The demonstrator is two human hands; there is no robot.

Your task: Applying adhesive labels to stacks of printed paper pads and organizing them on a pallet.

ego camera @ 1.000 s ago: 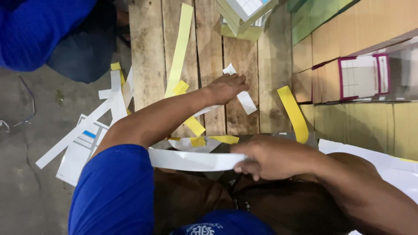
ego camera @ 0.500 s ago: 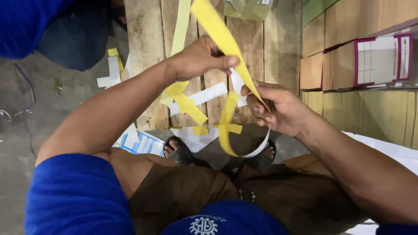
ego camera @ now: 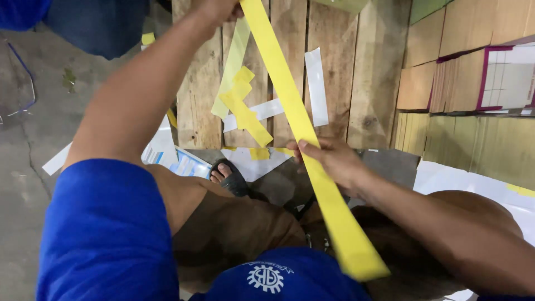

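A long yellow paper strip (ego camera: 295, 117) runs straight from the top of the view down toward my lap. My left hand (ego camera: 218, 8) grips its far end at the top edge, partly cut off by the frame. Around the strip's middle my right hand (ego camera: 330, 159) is closed, with the near end hanging free below it. Both hands hold the strip above a wooden pallet (ego camera: 368, 83), where several loose yellow scraps (ego camera: 245, 114) and white strips (ego camera: 315, 86) lie.
Stacks of brown cardboard sheets (ego camera: 468, 61) stand at the right. White sheets (ego camera: 473, 181) lie at my right knee, printed papers (ego camera: 184, 163) by my sandalled foot (ego camera: 228, 177). Another person in blue (ego camera: 95, 25) is at the top left on the concrete floor.
The strip was looped and bent between my hands; now it is pulled straight. My left hand has moved up and away with its end, my right hand has slid lower along it.
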